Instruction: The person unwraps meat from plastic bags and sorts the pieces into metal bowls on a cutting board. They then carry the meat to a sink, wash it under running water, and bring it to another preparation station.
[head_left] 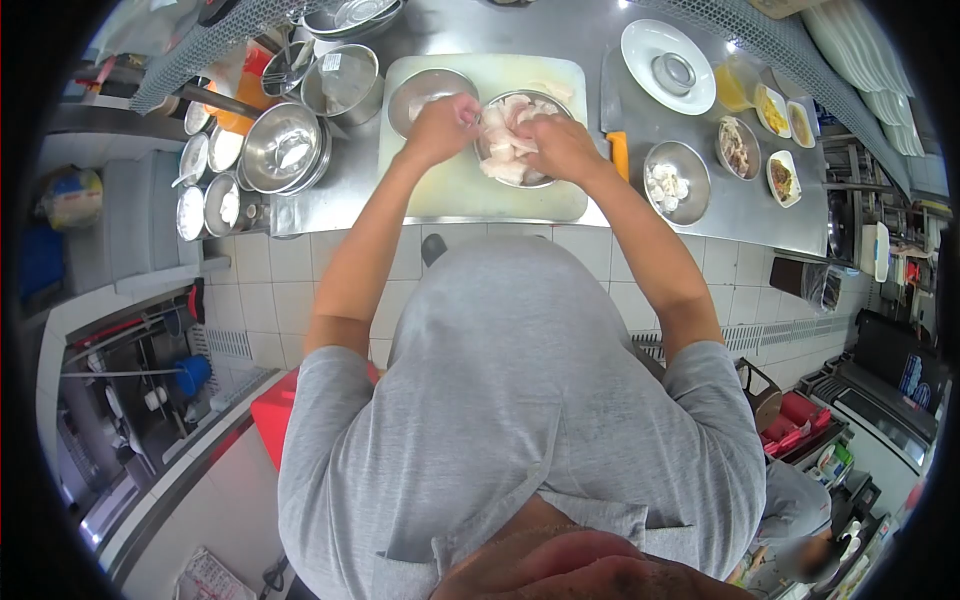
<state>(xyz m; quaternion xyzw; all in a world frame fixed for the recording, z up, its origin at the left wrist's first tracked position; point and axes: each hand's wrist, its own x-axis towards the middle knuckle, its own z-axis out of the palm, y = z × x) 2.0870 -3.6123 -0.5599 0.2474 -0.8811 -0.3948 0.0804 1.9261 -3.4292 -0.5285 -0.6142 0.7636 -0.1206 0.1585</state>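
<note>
Pale, pinkish raw meat slices (505, 165) fill a metal bowl (486, 172) on the right half of the white cutting board (450, 206). My right hand (562, 147) reaches over this bowl's right rim, its fingers closed on a slice among the others. Beside it, a second metal bowl (405, 95) stands on the left of the board, with a little pale stuff inside. My left hand (443, 130) is over that bowl's right edge, fingers drawn together. Whatever they hold is too small to make out.
Right of the board lie a knife with an orange handle (619, 155), a white plate (640, 55) bearing a metal ring, and a bowl of white pieces (692, 205). Smaller dishes stand farther right. Stacked metal bowls (275, 150) and a pot (350, 105) crowd the left.
</note>
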